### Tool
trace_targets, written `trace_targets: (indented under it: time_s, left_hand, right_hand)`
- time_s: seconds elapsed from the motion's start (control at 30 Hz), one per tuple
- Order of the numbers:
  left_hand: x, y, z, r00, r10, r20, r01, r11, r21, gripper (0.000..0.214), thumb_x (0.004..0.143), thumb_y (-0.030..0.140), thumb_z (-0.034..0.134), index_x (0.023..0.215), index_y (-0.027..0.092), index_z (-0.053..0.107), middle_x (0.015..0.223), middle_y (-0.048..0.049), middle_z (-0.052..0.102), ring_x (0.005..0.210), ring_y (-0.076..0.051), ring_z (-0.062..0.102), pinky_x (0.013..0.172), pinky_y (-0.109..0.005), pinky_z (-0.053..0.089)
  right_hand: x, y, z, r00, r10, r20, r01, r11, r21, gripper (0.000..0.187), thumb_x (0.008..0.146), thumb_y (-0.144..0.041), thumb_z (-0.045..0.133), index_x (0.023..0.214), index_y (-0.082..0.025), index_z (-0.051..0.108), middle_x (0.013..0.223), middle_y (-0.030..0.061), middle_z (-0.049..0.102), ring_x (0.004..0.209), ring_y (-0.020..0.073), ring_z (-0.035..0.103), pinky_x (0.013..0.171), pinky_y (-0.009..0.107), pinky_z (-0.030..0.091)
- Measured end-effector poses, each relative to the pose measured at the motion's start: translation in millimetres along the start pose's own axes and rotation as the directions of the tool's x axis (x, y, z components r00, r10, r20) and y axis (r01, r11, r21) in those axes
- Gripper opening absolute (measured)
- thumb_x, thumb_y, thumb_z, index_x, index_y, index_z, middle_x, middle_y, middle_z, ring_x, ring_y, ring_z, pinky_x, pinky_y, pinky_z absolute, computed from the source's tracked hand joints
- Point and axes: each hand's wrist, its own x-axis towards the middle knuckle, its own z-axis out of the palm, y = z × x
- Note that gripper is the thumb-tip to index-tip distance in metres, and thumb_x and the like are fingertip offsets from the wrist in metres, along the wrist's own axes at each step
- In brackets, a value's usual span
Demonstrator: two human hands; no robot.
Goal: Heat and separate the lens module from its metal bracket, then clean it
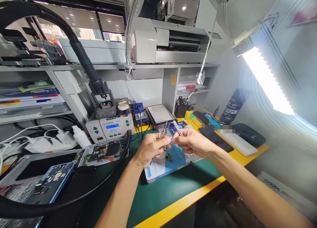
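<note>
My left hand (152, 148) is closed around metal tweezers (163, 130), whose prongs point up and away from me. In my right hand (192, 140), also closed, is a slim silver-white tool (177, 127) with dark marks; its exact kind is unclear. The fingertips of both hands meet or nearly meet, and anything tiny pinched between them cannot be made out. Below them lies a blue and white box (158, 170), flat on the green mat (138, 198). Small dark electronic parts (169, 158) rest on its top.
A hot-air rework station (111, 127) stands at the back left, its black hose (99, 185) looping across the mat. Opened devices (106, 152) lie on the left. A bright lamp (267, 79) hangs at right, above a black phone (218, 140) and a white device (237, 142).
</note>
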Motion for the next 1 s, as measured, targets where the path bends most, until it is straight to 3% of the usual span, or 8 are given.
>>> trace_targets:
  time_s: [0.3,0.63,1.0]
  left_hand:
    - [3.6,-3.2,-3.4,0.987,0.102,-0.128,-0.088,0.99,0.109,0.032,0.077,0.043,0.073,0.067,0.015,0.062,0.049,0.0093,0.033,0.043,-0.004,0.02,0.041,-0.022,0.014]
    - [4.2,-2.7,-1.2,0.965,0.222,-0.138,-0.184,0.952,0.243,0.03,0.076,0.042,0.071,0.064,0.016,0.065,0.049,0.0078,0.041,0.045,-0.006,0.026,0.046,-0.024,0.021]
    - [0.3,5.0,0.0,0.946,0.279,-0.165,-0.23,0.936,0.266,0.03,0.075,0.042,0.072,0.063,0.015,0.067,0.056,0.004,0.051,0.051,-0.008,0.037,0.051,-0.024,0.028]
  right_hand:
    - [-5.0,2.7,10.5,0.994,-0.072,-0.076,0.067,0.996,-0.065,0.023,0.079,-0.038,0.076,0.077,-0.017,0.068,0.051,-0.0127,0.024,0.047,0.006,0.013,0.041,0.023,0.011]
    - [0.5,9.4,15.2,0.973,-0.122,-0.195,0.102,0.989,-0.108,0.018,0.077,-0.034,0.072,0.071,-0.02,0.062,0.046,-0.0134,0.025,0.044,0.0062,0.013,0.039,0.024,0.009]
    - [17.1,8.0,18.9,0.955,-0.188,-0.23,0.17,0.981,-0.098,0.018,0.072,-0.025,0.068,0.064,-0.021,0.052,0.047,-0.0124,0.032,0.043,0.0055,0.017,0.04,0.024,0.009]
